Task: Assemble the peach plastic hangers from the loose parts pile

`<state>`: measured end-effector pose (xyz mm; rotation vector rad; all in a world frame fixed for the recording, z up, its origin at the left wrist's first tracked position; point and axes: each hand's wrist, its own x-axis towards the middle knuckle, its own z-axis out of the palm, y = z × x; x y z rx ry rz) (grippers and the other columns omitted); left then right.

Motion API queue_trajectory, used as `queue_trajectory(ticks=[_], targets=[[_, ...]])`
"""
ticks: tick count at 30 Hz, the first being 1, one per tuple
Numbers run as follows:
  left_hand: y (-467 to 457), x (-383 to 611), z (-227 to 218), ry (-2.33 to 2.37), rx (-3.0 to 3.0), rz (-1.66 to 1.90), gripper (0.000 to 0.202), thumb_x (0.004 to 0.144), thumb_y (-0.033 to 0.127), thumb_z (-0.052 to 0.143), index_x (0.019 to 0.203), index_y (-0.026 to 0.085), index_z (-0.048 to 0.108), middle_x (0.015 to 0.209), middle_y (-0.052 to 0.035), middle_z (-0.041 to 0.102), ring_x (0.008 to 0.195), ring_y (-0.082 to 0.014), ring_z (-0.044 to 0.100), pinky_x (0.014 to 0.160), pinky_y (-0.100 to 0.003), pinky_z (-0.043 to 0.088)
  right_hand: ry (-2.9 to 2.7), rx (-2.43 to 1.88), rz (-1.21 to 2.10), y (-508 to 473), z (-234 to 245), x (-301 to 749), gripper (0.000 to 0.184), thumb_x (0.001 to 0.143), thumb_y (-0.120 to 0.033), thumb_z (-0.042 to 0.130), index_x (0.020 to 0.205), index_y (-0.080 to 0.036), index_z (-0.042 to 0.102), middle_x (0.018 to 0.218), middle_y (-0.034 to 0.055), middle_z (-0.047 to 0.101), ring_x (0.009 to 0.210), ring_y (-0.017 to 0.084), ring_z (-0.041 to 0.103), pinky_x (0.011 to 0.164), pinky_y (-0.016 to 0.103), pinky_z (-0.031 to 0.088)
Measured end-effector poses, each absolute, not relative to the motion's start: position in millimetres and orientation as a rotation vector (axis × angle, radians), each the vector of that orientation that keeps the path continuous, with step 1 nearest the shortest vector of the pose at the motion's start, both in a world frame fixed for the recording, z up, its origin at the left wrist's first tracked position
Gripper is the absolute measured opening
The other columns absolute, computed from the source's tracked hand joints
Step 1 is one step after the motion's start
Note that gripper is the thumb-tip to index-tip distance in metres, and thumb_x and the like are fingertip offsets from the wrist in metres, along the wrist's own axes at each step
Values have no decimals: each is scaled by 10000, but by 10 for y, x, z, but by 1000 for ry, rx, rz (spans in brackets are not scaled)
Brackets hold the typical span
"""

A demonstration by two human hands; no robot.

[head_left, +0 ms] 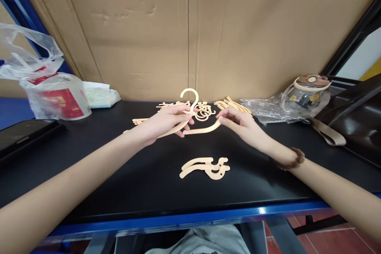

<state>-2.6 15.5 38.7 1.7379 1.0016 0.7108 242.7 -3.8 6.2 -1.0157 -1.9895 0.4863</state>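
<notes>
Pinched between the fingers of my left hand (163, 122) is a cream hanger hook piece (195, 97), its curved hook pointing up. A hanger arm (175, 129) runs down and left from it, partly hidden by the hand. My right hand (245, 127) grips the upper end of a loose curved hanger arm (204, 130); its other end, with a small hole, lies just right of my left fingertips. In front of both hands a folded hanger (205, 167) rests on the black tabletop (133, 190).
Behind my hands lie several loose hooks (205, 110) and a pile of hanger arms (233, 105). To the right are clear plastic wrap (262, 109), a clear cup (309, 97) and a dark bag (354, 127). A bagged paper roll (62, 97), tissue pack (102, 97) and phone (26, 133) are left.
</notes>
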Motion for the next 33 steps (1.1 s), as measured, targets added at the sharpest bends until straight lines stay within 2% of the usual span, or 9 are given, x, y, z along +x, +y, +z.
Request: queue_trajectory(ticks=[4, 7, 11, 16, 18, 24, 26, 30, 33], targets=[[141, -8, 329, 948, 1683, 656, 383, 834, 370, 601, 1183, 212, 606, 934, -51, 616, 830, -172, 602, 629, -276, 535, -1790, -1033, 392, 21, 72, 2473, 219, 905, -370, 513, 994, -201, 622, 937, 36, 650, 848, 166, 589, 776, 327, 464], [98, 15, 312, 946, 1604, 640, 356, 821, 351, 620, 1140, 193, 618, 920, -45, 613, 785, -160, 600, 618, -277, 538, -1619, -1023, 407, 45, 100, 2490, 269, 888, -380, 541, 1064, -195, 626, 947, 45, 669, 854, 172, 609, 771, 326, 479], [43, 61, 307, 974, 1476, 613, 335, 806, 332, 637, 1111, 193, 629, 887, -28, 596, 759, -150, 587, 624, -278, 539, -1492, -999, 408, 49, 161, 2512, 254, 892, -393, 537, 995, -185, 639, 879, 41, 674, 830, 169, 622, 756, 312, 485], [-2, 126, 288, 1021, 1471, 683, 378, 841, 416, 584, 1151, 202, 621, 846, -24, 577, 735, -141, 549, 614, -267, 524, -1659, -954, 193, -36, 162, 2479, 153, 929, -369, 488, 973, -224, 512, 844, 18, 640, 793, 157, 618, 692, 285, 468], [-15, 138, 288, 999, 1492, 705, 389, 855, 448, 559, 1151, 203, 623, 829, -20, 560, 722, -137, 533, 582, -253, 512, -1797, -1001, 97, -89, 150, 2444, 141, 921, -360, 509, 968, -227, 510, 825, 11, 625, 752, 150, 605, 682, 281, 456], [-17, 141, 290, 956, 1543, 685, 310, 875, 399, 545, 1022, 152, 661, 807, -21, 539, 674, -117, 511, 501, -213, 471, -2102, -1069, 214, -188, 103, 2340, 182, 935, -382, 482, 1012, -223, 526, 728, -20, 539, 618, 120, 505, 606, 248, 441], [-7, 139, 275, 941, 1544, 672, 296, 883, 383, 537, 1003, 142, 661, 819, -26, 551, 676, -116, 519, 497, -209, 469, -2166, -1041, 245, -197, 84, 2311, 196, 948, -371, 459, 1057, -223, 524, 783, -7, 564, 660, 126, 525, 644, 258, 456], [13, 133, 244, 923, 1535, 660, 285, 880, 374, 555, 1025, 148, 652, 887, -41, 602, 732, -129, 563, 538, -215, 493, -2214, -927, 298, -186, 45, 2268, 232, 987, -285, 360, 1145, -233, 523, 1048, 41, 606, 933, 150, 577, 846, 306, 465], [14, 131, 239, 925, 1509, 659, 279, 871, 385, 571, 999, 154, 661, 1017, -71, 637, 815, -158, 608, 599, -242, 524, -2215, -920, 372, -160, 10, 2270, 274, 975, -290, 400, 1221, -234, 507, 1045, 42, 608, 925, 147, 592, 836, 304, 488]])
